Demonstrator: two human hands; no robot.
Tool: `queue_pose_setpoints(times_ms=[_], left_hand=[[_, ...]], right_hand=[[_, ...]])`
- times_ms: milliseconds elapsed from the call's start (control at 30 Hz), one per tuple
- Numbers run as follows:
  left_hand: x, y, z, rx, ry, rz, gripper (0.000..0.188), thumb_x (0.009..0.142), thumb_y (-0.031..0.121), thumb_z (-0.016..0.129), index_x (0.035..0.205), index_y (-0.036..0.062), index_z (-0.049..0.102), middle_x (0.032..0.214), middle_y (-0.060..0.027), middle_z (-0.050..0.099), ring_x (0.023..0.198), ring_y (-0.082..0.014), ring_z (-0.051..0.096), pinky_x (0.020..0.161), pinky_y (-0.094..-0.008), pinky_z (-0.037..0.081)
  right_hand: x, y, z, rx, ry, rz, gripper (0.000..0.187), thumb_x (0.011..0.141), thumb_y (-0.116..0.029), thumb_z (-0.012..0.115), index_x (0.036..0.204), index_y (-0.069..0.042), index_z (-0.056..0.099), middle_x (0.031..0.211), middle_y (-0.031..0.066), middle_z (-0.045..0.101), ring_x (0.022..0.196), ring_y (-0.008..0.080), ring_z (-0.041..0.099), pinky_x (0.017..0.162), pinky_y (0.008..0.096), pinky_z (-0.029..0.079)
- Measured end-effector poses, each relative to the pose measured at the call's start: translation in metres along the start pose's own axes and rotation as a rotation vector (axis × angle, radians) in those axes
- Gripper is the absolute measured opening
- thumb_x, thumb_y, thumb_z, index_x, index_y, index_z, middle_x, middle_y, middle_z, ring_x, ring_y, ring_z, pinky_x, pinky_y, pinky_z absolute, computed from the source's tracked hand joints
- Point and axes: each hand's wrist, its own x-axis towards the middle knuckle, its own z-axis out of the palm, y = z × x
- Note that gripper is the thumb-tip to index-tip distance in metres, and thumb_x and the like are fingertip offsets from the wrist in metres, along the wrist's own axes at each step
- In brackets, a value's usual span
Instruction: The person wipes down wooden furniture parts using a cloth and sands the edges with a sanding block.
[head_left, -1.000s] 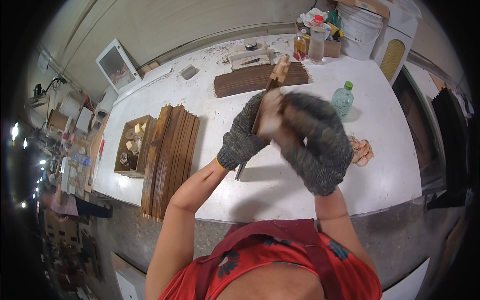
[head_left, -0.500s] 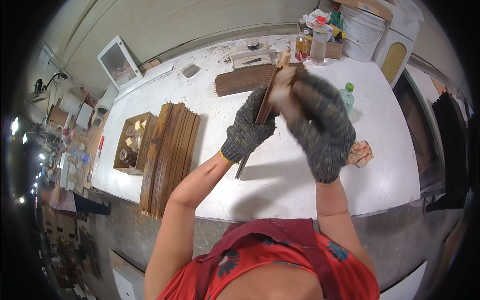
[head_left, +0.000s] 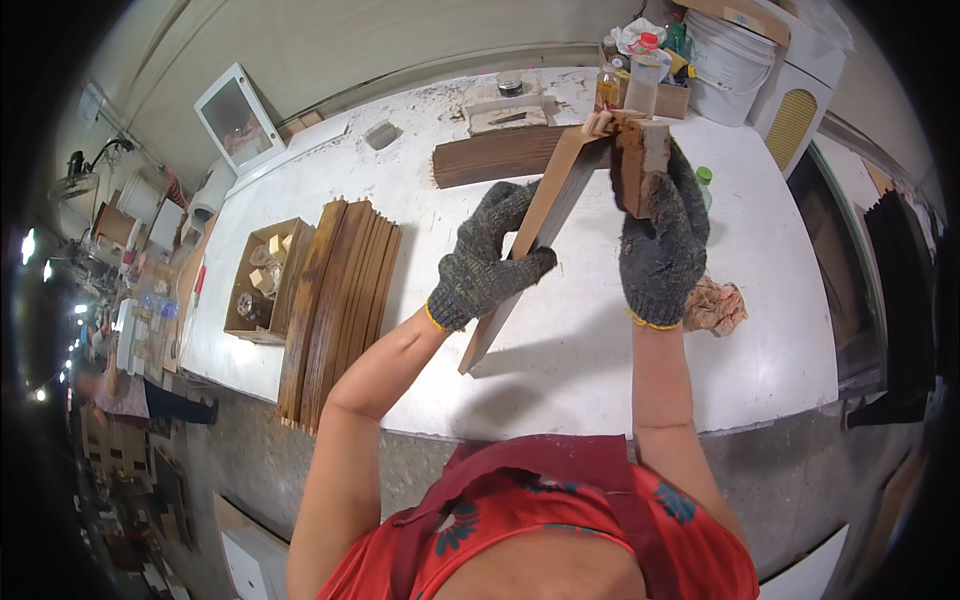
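Note:
Both my hands wear dark grey knitted gloves. My left hand (head_left: 485, 255) is closed round a wooden board (head_left: 555, 205) with notched, finger-jointed ends, held tilted above the white table. The board's upper end points away from me, its lower end toward the table's near side. In my right hand (head_left: 665, 245) is a brown sanding block (head_left: 632, 170) with a pale, worn side, raised at the board's far notched end; whether the two touch I cannot tell. Left of my left hand lies a stack of brown notched boards (head_left: 345, 310); a second stack (head_left: 490, 158) lies farther back.
On the white table (head_left: 770, 350), a crumpled rag (head_left: 715, 305) lies by my right wrist, with a green-capped bottle (head_left: 705, 178) behind. A cardboard box (head_left: 240, 322) of small blocks stands left. A bottle (head_left: 645, 88) and white bucket (head_left: 722, 80) stand back right. A person (head_left: 120, 395) is far left.
The board has turned from edge-on to show a broader face, and its lower end has swung left. My right hand, blurred over the board before, has moved to the right of its far end.

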Motion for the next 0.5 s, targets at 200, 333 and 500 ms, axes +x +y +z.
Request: queue_pose_setpoints(times_ms=[200, 333, 500], left_hand=[[0.001, 0.01, 0.004, -0.423, -0.131, -0.259, 0.071, 0.074, -0.002, 0.064, 0.141, 0.0114, 0.041, 0.099, -0.004, 0.063, 0.087, -0.0135, 0.062, 0.08, -0.0302, 0.053], [0.0, 0.007, 0.004, -0.284, -0.109, -0.157, 0.068, 0.073, -0.004, 0.061, 0.138, 0.0126, 0.045, 0.095, -0.002, 0.062, 0.084, -0.0116, 0.058, 0.076, -0.0284, 0.052], [0.001, 0.024, 0.007, -0.349, -0.11, -0.325, 0.069, 0.073, -0.006, 0.059, 0.138, 0.011, 0.044, 0.094, -0.0029, 0.062, 0.085, -0.013, 0.059, 0.078, -0.0303, 0.051]], right_hand=[[0.002, -0.002, 0.008, 0.154, 0.102, 0.025, 0.039, 0.09, -0.007, 0.059, 0.127, 0.006, 0.054, 0.124, 0.0106, 0.059, 0.112, 0.0152, 0.055, 0.096, 0.0279, 0.043], [0.006, -0.012, 0.015, 0.202, -0.047, 0.071, 0.037, 0.09, -0.009, 0.059, 0.125, 0.005, 0.056, 0.12, 0.0092, 0.061, 0.108, 0.014, 0.056, 0.093, 0.0273, 0.044], [0.005, -0.021, 0.013, -0.274, -0.078, -0.043, 0.041, 0.081, -0.003, 0.069, 0.121, -0.002, 0.061, 0.12, 0.0134, 0.062, 0.11, 0.0216, 0.058, 0.094, 0.0328, 0.047]])
